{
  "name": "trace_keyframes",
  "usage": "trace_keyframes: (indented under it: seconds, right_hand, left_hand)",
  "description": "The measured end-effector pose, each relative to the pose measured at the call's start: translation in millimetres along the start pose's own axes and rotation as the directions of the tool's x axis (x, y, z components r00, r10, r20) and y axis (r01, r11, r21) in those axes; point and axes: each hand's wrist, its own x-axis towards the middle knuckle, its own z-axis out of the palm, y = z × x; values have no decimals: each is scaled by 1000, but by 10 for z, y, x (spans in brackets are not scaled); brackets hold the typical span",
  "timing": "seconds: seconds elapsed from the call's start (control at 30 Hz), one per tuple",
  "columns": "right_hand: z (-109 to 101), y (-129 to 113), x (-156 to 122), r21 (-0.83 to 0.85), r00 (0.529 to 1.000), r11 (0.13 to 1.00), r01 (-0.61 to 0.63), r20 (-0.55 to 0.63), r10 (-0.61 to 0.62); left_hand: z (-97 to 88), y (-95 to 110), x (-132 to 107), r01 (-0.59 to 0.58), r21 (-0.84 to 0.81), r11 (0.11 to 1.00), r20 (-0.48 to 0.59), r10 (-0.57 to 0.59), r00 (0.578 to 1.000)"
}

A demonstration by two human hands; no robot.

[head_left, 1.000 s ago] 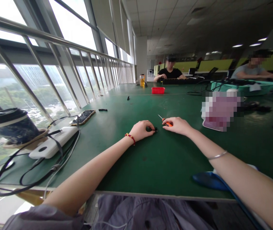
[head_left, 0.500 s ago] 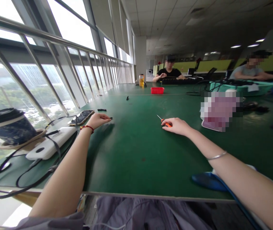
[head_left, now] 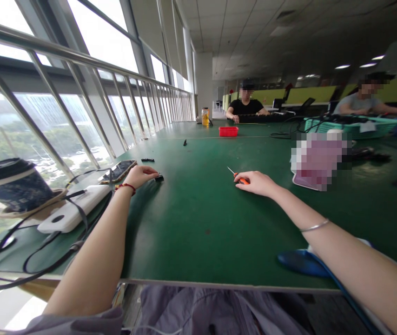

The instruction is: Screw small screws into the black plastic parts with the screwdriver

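My left hand point(head_left: 142, 176) is over the left half of the green table, its thumb and fingers pinching a small black part point(head_left: 159, 178). The kind of part is too small to make out. In my right hand point(head_left: 259, 183) is a screwdriver with an orange and black handle point(head_left: 242, 180); its thin metal shaft points away and to the left. The fingers are closed round the handle, close to the tabletop. Beyond my left hand lies a short black strip point(head_left: 148, 160), and another small black piece point(head_left: 185, 142) lies farther back.
At the left are a lidded cup point(head_left: 13, 186), a white power bank point(head_left: 76, 209) with black cables and a phone point(head_left: 118, 171). A red box point(head_left: 228, 131), a jar point(head_left: 205, 116) and a teal basket point(head_left: 359, 128) stand farther back. Two people sit across the table point(head_left: 198, 251).
The black part at my left fingertips has tilted and dropped slightly, showing more of itself. My right hand and screwdriver stay almost still. The far person's hand has lowered.
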Motion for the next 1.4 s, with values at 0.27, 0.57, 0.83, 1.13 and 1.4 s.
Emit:
trace_keyframes:
  seconds: [0.27, 0.57, 0.83, 1.13, 1.4]
  right_hand:
    - [8, 10, 1, -1, 1000, 1000, 8, -6, -8]
    - [3, 6, -2, -7, 1000, 1000, 10, -5, -10]
    - [4, 11, -4, -7, 999, 1000, 24, -22, -24]
    - [27, 10, 3, -20, 999, 999, 29, -15, -30]
    - [-90, -148, -61, 40, 970, 999, 8, -243, 2]
  left_hand:
    - [30, -25, -4, 32, -67, 997, 56, -29, 998]
    - [36, -72, 18, 30, -63, 998, 46, -27, 999]
    - [44, -90, 26, 40, -61, 997, 66, -36, 997]
    - [-3, -25, -16, 49, -6, 999, 19, -49, 999]
    - [123, -11, 43, -8, 43, 999, 89, 4, 996]
